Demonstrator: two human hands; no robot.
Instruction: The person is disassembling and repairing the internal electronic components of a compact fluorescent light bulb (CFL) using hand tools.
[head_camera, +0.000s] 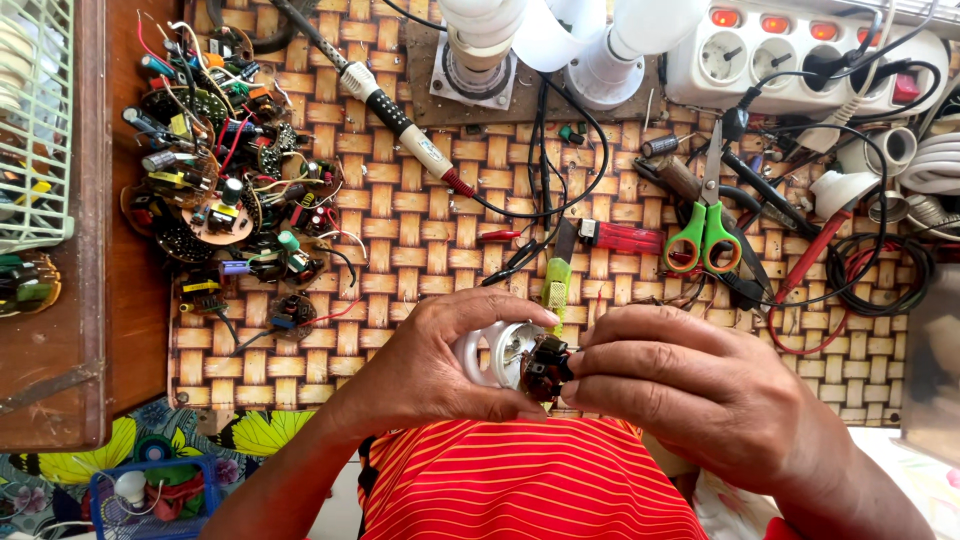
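Note:
My left hand (440, 365) grips a white round lamp housing (490, 352), its open side turned right. My right hand (690, 385) pinches a small dark circuit board (545, 368) at the mouth of that housing. Both hands are held above my red striped shirt (520, 485), at the near edge of a woven mat (420, 240). A yellow-green screwdriver (556, 283) lies just beyond my left fingertips.
A heap of small circuit boards (220, 190) lies at the left. Green-handled scissors (703, 225), a soldering iron (395, 112), red and black probe leads (830, 270), a white power strip (800, 50) and white lamp parts (560, 40) crowd the back and right. A wire basket (35, 120) stands far left.

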